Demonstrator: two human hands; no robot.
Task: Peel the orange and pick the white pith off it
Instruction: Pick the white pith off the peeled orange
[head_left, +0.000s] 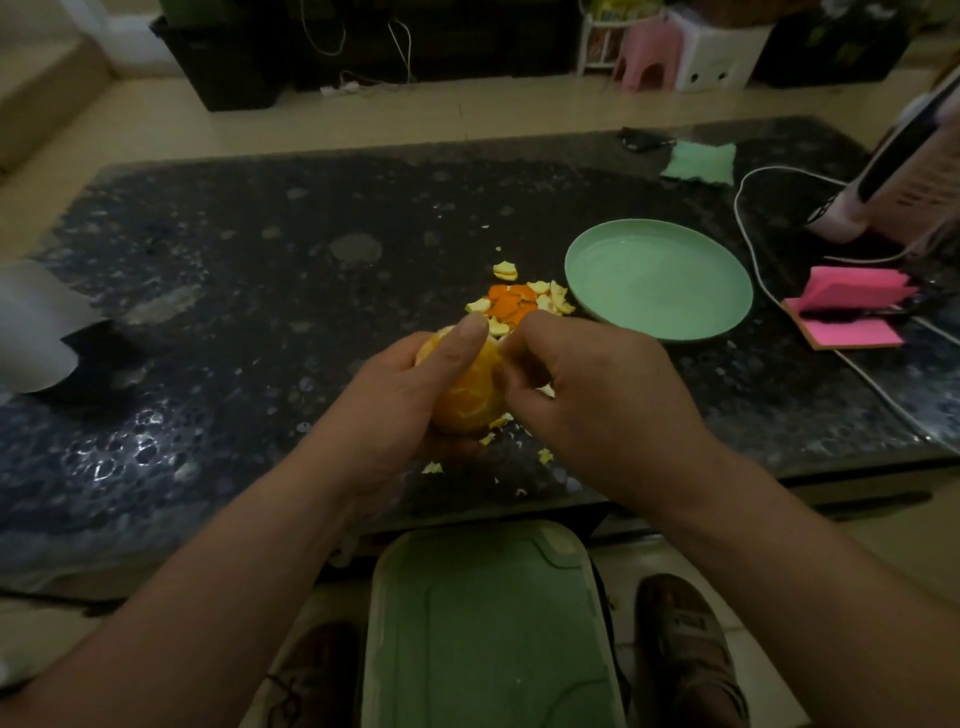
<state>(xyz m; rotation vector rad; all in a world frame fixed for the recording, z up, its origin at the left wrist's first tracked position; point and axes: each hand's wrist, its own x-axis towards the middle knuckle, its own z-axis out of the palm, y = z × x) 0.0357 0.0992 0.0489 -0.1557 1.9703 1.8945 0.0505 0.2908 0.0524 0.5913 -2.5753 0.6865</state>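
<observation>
My left hand (410, 384) grips a peeled orange (470, 395) above the dark table, thumb lying over its top. Pale pith streaks show on the fruit's flesh. My right hand (587, 384) is against the orange's right side, fingers curled in and pinching at its upper edge; what sits between the fingertips is hidden. A heap of torn peel pieces (519, 304) lies just beyond the hands. Small pith scraps (543, 457) are scattered on the table under the orange.
An empty green plate (660, 280) sits right of the peel heap. Pink sticky notes (852, 312), a white cable (748, 244) and a pink device stand at the far right. A green stool (488, 623) is below the speckled table (260, 291) edge, between two feet.
</observation>
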